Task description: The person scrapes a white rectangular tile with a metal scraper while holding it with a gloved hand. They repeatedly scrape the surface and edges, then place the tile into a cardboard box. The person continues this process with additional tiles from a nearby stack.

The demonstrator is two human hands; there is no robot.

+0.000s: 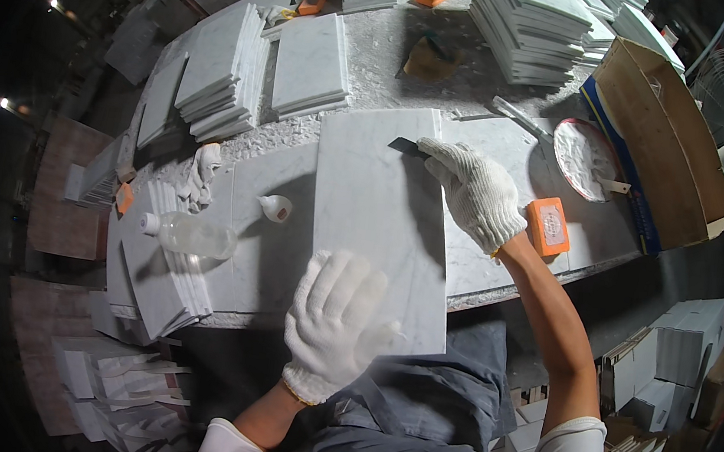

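Observation:
A white, grey-veined marble tile (380,219) lies in front of me, its near end jutting past the table's edge. My left hand (337,324), in a white knit glove, rests flat over the tile's near left corner, fingers stretched out. My right hand (478,194), gloved likewise, is closed around a small dark scraper blade (404,146); the blade is at the tile's upper right part, and whether it touches the surface I cannot tell. The glove hides the blade's other end. Beside my right wrist stands an orange box (549,226).
Left of the tile are a small white dropper bottle (275,208) and a clear bottle (195,236) lying on its side. On the right sit a tub of white paste (584,160) and an open cardboard box (662,142). Tile stacks (529,29) stand at the back.

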